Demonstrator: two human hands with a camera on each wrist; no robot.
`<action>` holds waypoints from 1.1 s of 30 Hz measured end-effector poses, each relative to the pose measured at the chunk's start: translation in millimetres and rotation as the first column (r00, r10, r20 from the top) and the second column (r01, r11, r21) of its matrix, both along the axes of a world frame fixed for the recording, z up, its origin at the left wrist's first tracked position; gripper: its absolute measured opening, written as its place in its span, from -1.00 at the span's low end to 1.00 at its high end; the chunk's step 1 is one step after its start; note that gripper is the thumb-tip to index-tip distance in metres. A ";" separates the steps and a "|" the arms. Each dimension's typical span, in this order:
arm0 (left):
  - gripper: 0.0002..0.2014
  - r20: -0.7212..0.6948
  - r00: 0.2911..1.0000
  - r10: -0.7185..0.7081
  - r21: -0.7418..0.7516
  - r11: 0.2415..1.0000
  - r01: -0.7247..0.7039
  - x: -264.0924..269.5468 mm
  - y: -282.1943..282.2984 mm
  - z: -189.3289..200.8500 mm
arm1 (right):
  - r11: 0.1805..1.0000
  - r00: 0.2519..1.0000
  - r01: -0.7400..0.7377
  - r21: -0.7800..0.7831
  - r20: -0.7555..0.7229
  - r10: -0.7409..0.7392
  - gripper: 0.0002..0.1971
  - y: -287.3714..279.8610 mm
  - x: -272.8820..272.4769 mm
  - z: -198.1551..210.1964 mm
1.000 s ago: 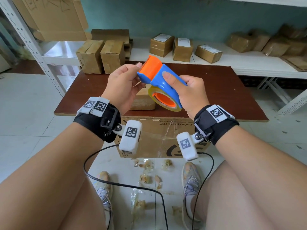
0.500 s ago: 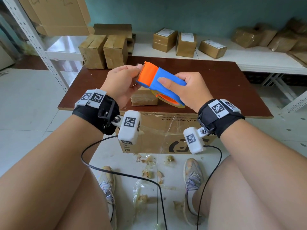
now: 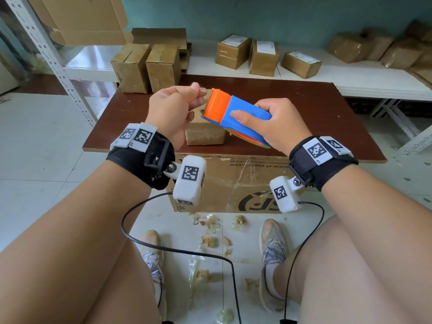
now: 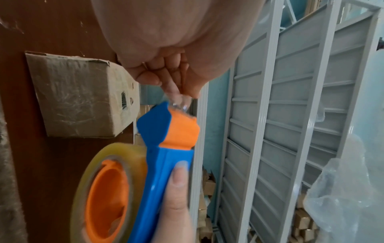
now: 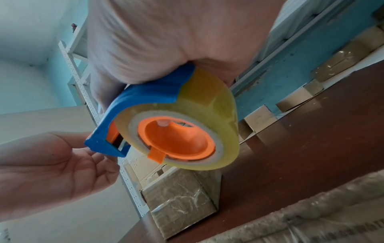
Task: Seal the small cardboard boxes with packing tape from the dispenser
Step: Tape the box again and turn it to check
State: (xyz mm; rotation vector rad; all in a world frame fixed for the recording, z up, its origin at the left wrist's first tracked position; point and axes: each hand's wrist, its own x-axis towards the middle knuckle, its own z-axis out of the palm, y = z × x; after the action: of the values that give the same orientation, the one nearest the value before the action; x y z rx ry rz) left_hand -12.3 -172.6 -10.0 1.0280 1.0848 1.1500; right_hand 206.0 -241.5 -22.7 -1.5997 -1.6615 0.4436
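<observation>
Head view: a seated person's right hand [image 3: 278, 123] grips a blue-and-orange tape dispenser [image 3: 236, 113] above a small cardboard box [image 3: 205, 135] on a brown table [image 3: 327, 127], while the left hand [image 3: 174, 108] pinches at the dispenser's orange nose.

Left wrist view: thumb and fingertips [image 4: 174, 92] close narrowly on the clear tape end [image 4: 181, 104] at the cutter edge; the box lies just beside.

Right wrist view: fingers wrap the handle above the yellowish tape roll [image 5: 187, 125], the box directly below. A clean start likely calls for drawing the tape out straight, keeping it off itself, then anchoring it over the box seam.
</observation>
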 end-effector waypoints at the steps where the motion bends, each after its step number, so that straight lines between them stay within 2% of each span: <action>1: -0.85 -0.007 1.000 -0.014 0.034 0.999 0.014 -1.5 0.8 0.1 | 1.000 1.000 0.010 0.001 0.005 -0.010 -0.22 -1.3 2.7 0.2; 4: -0.84 -0.051 0.997 -0.054 0.136 0.989 0.061 -8.6 0.5 -0.7 | 1.000 1.000 0.020 0.017 0.017 -0.021 -0.24 -4.0 9.0 -0.6; 10: -0.75 -0.039 0.999 0.012 0.120 0.993 -0.007 -5.5 1.6 -0.1 | 1.000 1.000 0.004 0.014 0.022 -0.004 -0.23 -6.3 8.9 -3.8; 12: -0.78 -0.064 0.997 0.035 0.176 0.984 -0.023 -3.4 1.2 -0.2 | 1.000 1.000 0.017 0.016 0.017 -0.018 -0.19 -5.7 5.5 -4.8; 15: -0.84 -0.206 0.971 0.123 0.376 0.926 -0.037 5.2 -5.4 -0.9 | 0.997 0.997 0.067 0.031 0.045 -0.069 -0.15 -3.9 0.8 -3.6; 17: -0.85 -0.322 0.924 0.207 0.484 0.875 -0.027 12.4 -10.6 -1.8 | 0.993 0.990 0.105 0.051 0.088 -0.109 -0.16 -1.6 0.6 -0.6; 19: -0.82 -0.373 0.881 0.291 0.571 0.820 -0.029 20.0 -14.7 -2.7 | 0.985 0.977 0.153 0.076 0.139 -0.163 -0.17 1.4 1.3 2.8; 21: -0.85 -0.370 0.865 0.337 0.620 0.784 -0.040 27.7 -16.4 -3.8 | 0.975 0.959 0.205 0.089 0.182 -0.219 -0.21 3.2 0.6 5.5; 25: -0.87 -0.397 0.850 0.346 0.633 0.774 -0.019 34.9 -14.0 -7.7 | 0.945 0.917 0.322 0.059 0.231 -0.326 -0.26 5.6 -3.2 8.0; 26: -0.86 -0.367 0.859 0.357 0.675 0.738 -0.018 36.8 -16.5 -4.2 | 0.928 0.896 0.371 0.035 0.248 -0.368 -0.28 9.4 -1.0 8.5; 29: -0.82 -0.252 0.899 0.357 0.868 0.495 0.047 45.5 -39.8 16.6 | 0.832 0.808 0.549 -0.081 0.309 -0.502 -0.39 25.2 20.4 3.2; 30: -0.83 -0.234 0.909 0.344 0.889 0.454 0.057 48.1 -42.8 19.1 | 0.811 0.797 0.577 -0.099 0.286 -0.532 -0.38 29.3 32.6 -0.5; 31: -0.85 -0.228 0.913 0.340 0.880 0.473 0.044 48.7 -40.7 19.0 | 0.802 0.794 0.590 -0.097 0.250 -0.554 -0.37 33.3 44.4 -5.0; 33: -0.85 -0.267 0.902 0.339 0.780 0.626 -0.004 40.5 -28.4 10.8 | 0.810 0.812 0.577 -0.101 0.177 -0.556 -0.37 43.7 57.0 -17.1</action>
State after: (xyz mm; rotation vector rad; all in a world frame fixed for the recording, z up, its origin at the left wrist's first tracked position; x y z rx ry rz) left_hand 28.1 -201.0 0.7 1.9335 1.0156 1.6855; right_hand 263.0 -197.7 -39.8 -2.1811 -1.1674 0.1452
